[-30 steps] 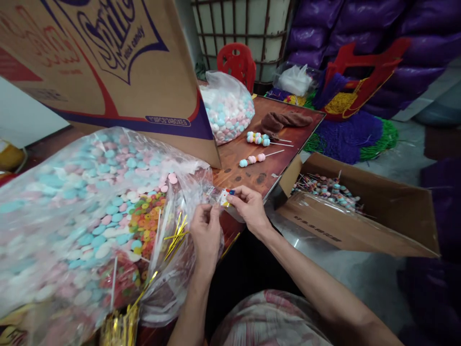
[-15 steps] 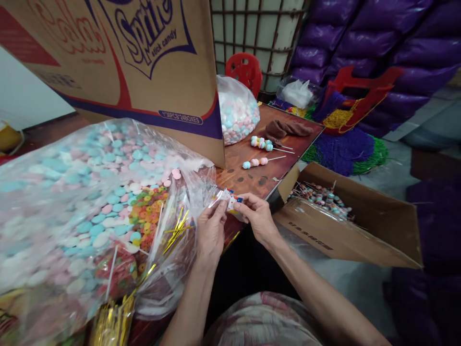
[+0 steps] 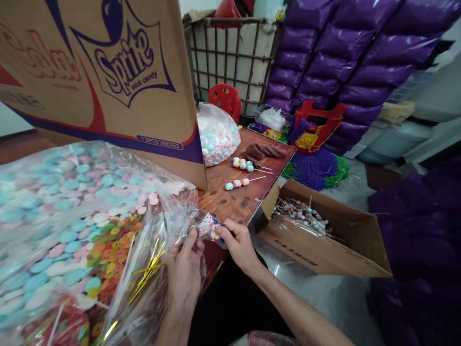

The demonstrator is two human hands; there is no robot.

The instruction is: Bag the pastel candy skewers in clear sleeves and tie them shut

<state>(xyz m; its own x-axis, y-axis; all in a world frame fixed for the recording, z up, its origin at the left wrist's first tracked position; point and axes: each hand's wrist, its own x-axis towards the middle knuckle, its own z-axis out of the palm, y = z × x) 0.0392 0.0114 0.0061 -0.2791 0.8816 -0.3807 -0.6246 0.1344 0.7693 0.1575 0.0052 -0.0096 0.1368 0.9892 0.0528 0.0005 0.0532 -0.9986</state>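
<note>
My left hand (image 3: 184, 262) and my right hand (image 3: 237, 242) pinch a small clear wrapper (image 3: 208, 225) printed with red, blue and yellow, one hand at each side of it, above the table's near edge. Left of my left hand, gold twist ties (image 3: 149, 271) and white sticks lie on a large clear plastic bag (image 3: 86, 175) of pink, blue and white candies. Orange and green ring candies (image 3: 113, 250) show beside them. Beyond my hands, candy skewers (image 3: 237, 183) lie on the brown table (image 3: 230, 204).
A big printed carton (image 3: 126, 115) stands at the back left, with a candy bag (image 3: 218, 137) and a brown cloth (image 3: 264, 151) beside it. An open box (image 3: 324, 254) of candy skewers is at the right, below table height.
The view has shifted, so the scene sits lower and farther left. Both hands still grip the wrapper, now a little farther apart and with more of it spread between them.
</note>
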